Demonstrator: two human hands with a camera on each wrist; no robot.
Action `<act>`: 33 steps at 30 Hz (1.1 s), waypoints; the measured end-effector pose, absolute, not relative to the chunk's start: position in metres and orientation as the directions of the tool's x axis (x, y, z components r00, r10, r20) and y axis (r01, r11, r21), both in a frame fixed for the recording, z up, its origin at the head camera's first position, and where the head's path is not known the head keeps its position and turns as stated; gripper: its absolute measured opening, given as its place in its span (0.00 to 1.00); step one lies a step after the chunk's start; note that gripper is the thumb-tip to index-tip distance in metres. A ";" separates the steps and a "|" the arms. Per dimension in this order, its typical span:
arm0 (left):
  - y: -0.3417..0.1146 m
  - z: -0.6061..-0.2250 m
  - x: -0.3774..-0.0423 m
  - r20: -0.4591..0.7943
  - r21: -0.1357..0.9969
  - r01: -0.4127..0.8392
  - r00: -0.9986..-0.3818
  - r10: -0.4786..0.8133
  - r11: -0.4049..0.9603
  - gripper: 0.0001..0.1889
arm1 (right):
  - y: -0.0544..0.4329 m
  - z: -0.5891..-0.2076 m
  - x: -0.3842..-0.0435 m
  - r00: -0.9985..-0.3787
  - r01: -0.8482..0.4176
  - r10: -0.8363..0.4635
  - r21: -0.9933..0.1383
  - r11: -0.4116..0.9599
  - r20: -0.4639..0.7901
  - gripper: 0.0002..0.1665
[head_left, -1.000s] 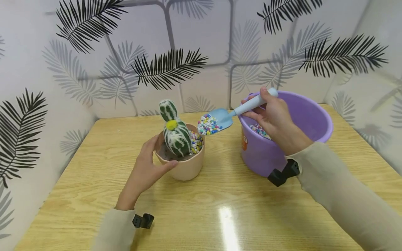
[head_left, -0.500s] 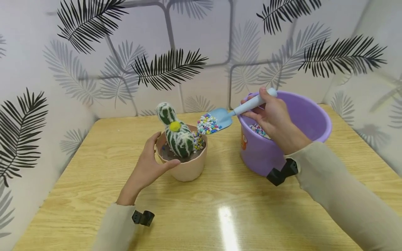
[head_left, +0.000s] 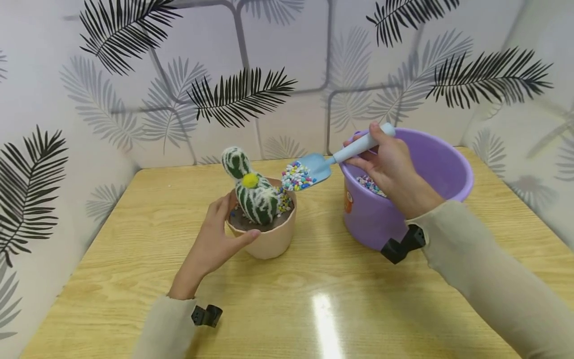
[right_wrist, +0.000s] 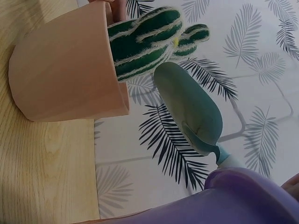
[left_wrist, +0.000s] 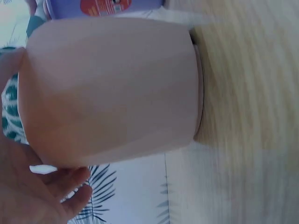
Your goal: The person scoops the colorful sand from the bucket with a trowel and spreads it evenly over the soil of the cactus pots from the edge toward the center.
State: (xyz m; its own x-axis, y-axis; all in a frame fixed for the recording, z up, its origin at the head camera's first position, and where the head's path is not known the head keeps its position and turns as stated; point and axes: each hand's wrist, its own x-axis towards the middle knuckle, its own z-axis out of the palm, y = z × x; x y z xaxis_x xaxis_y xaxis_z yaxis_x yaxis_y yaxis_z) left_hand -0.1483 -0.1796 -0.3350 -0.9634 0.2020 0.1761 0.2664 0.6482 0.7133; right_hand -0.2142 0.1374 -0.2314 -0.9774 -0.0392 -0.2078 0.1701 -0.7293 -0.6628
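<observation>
My left hand (head_left: 213, 247) grips a peach flowerpot (head_left: 269, 242) by its rim, thumb at the front and fingers at the left side. In the pot a fuzzy green-and-white cactus (head_left: 257, 204) with a yellow flower leans left. Colourful pebbles (head_left: 284, 201) lie beside it on the right, over greyish soil. My right hand (head_left: 390, 162) holds a light blue trowel (head_left: 320, 167) by its handle, above the purple bucket's left rim. Multicoloured pebbles (head_left: 296, 176) fill the trowel's tip, close to the pot's right rim. The right wrist view shows the trowel's underside (right_wrist: 191, 109) near the cactus.
A purple bucket (head_left: 369, 229) stands right of the pot, with more coloured pebbles (head_left: 370, 186) inside. Both rest on a wooden table (head_left: 269, 309). A leaf-patterned wall (head_left: 296, 119) rises behind the table, and similar covering runs along both sides.
The pot has turned and shifted slightly right, so the cactus now leans further left and more soil shows. My left hand moved with it. The loaded trowel has stayed almost still.
</observation>
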 end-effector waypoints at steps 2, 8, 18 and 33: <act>-0.174 -0.335 -0.143 0.171 0.720 0.231 -0.973 0.155 0.654 0.51 | 0.138 -0.231 -0.214 -0.978 0.170 -0.038 -0.673 -0.720 -0.206 0.11; -0.156 -0.332 -0.128 0.149 0.726 0.120 -0.989 0.015 0.677 0.56 | 0.138 -0.231 -0.214 -0.977 0.175 -0.040 -0.680 -0.712 -0.209 0.10; -0.174 -0.328 -0.140 0.135 0.680 0.208 -0.978 0.160 0.703 0.55 | 0.135 -0.230 -0.212 -0.979 0.171 -0.032 -0.716 -0.677 -0.204 0.10; -0.150 -0.319 -0.121 0.151 0.633 0.096 -0.989 -0.001 0.768 0.54 | 0.124 -0.226 -0.215 -0.984 0.143 0.008 -0.823 -0.550 -0.176 0.09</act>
State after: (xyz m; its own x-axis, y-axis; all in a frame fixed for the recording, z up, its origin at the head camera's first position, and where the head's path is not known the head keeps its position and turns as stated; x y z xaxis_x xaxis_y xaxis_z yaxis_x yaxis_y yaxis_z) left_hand -0.1209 -0.1498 -0.3185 -0.9886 -0.0011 0.1508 0.0957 0.7684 0.6328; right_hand -0.2146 0.1236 -0.2260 -0.9844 0.0078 -0.1759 0.1427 -0.5502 -0.8228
